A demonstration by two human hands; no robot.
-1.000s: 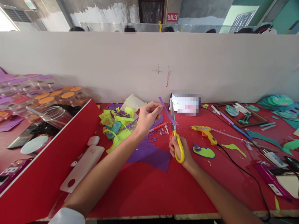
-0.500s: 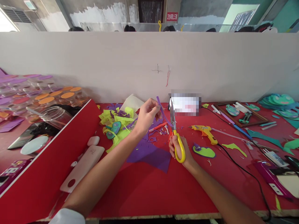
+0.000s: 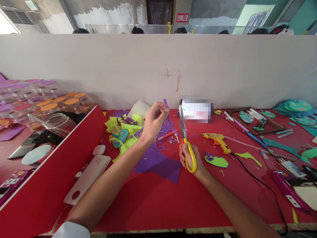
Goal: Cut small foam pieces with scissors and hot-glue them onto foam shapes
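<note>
My left hand (image 3: 155,119) pinches a narrow purple strip (image 3: 169,119) between thumb and fingers, above the table. In my right hand (image 3: 190,156) is a pair of scissors (image 3: 189,155) with yellow and red handles, blades pointing up and away. The strip lies just left of the blades, apart from them. Below and between my hands are a purple sheet (image 3: 160,167), small purple scraps and a red pen (image 3: 167,135). Right of the scissors lies a green and purple foam cutout (image 3: 216,161).
A yellow glue gun (image 3: 218,141) with a black cord lies to the right. Yellow-green scraps (image 3: 114,124) are heaped at left. A lit phone (image 3: 196,110) leans at the back wall. A red divider (image 3: 61,165) and a white power bank-like case (image 3: 88,178) stand left; a wooden frame (image 3: 277,129) lies right.
My left hand has moved slightly left with the purple strip, whose lower end has come away from the scissor blades. My right hand stays nearly in place.
</note>
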